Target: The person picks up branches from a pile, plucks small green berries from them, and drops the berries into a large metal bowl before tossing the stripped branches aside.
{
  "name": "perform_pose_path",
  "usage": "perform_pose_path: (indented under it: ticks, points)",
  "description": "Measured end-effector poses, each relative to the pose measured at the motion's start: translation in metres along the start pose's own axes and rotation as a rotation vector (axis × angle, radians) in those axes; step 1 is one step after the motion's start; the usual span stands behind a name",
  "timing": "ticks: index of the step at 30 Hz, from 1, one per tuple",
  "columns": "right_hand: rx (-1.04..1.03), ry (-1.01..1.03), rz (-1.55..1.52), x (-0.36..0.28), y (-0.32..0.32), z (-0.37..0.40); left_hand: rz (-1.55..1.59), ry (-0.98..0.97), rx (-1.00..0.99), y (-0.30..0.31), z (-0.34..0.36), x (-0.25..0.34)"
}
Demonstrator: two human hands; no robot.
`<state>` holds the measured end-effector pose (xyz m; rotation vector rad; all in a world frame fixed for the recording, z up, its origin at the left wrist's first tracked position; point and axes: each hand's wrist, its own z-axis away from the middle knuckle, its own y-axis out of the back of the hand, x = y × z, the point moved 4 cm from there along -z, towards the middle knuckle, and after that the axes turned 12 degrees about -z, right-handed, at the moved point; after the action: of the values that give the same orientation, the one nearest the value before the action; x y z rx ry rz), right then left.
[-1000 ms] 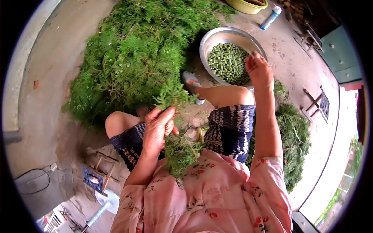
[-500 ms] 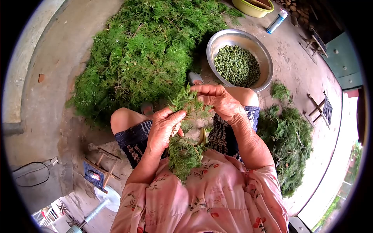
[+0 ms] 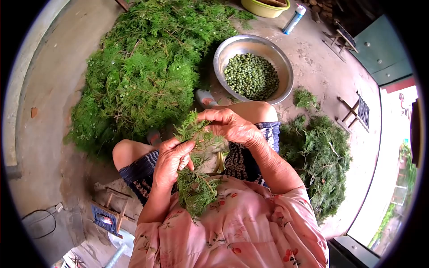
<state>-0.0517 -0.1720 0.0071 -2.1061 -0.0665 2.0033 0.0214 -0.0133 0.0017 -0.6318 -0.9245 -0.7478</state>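
L hand [image 3: 171, 161]: fist round sprig [image 3: 195, 190]

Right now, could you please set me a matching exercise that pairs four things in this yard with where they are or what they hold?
Things:
1. metal bowl
2. big green heap
3. yellow basin
4. sprig

Places or states:
A. gripped in the left hand, tip pinched by the right hand
B. holds green seeds
C. at the top edge, by a spray can
D. on the floor, left of the metal bowl

Pairs: 1-B, 2-D, 3-C, 4-A.
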Motion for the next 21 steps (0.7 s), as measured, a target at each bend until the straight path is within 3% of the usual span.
perform_pose_path:
  ticks: [3, 8, 10, 11, 12, 13, 14, 15, 17, 18, 21]
  points:
    - [-0.060, 0.148, 0.154, -0.002, -0.002, -0.001, 0.002, -0.002, -0.001, 0.001, -0.002, -0.003]
    - [0.133, 0.278, 0.552, -0.011, -0.006, 0.007, -0.051, -0.047, 0.048, -0.001, -0.002, 0.000]
    - [0.287, 0.427, 0.918, -0.006, 0.007, 0.008, -0.050, -0.056, 0.062, -0.005, 0.003, 0.007]
    - [0.296, 0.474, 0.880, -0.002, 0.026, 0.008, -0.048, -0.065, 0.081, -0.004, 0.005, 0.010]
    - [0.293, 0.252, 1.092, 0.016, 0.049, 0.006, -0.005, -0.101, 0.088, 0.002, 0.005, 0.009]
    - [0.555, -0.055, 0.926, -0.041, 0.040, 0.019, -0.025, -0.075, 0.177, 0.007, 0.004, 0.011]
    - [0.609, -0.011, 0.882, -0.029, 0.055, 0.020, 0.012, -0.087, 0.179, 0.010, 0.001, 0.012]
    - [0.752, 0.214, 0.588, -0.013, 0.086, 0.025, 0.045, -0.094, 0.190, 0.018, -0.002, 0.010]
    - [0.813, 0.340, 0.877, -0.023, 0.119, 0.024, 0.155, -0.100, 0.175, 0.031, -0.011, 0.008]
    - [0.842, 0.113, 0.930, -0.015, 0.147, 0.025, 0.210, -0.110, 0.185, 0.035, -0.014, 0.009]
    - [0.885, 0.231, 1.171, -0.007, 0.201, 0.031, 0.386, -0.118, 0.147, 0.048, -0.020, 0.010]
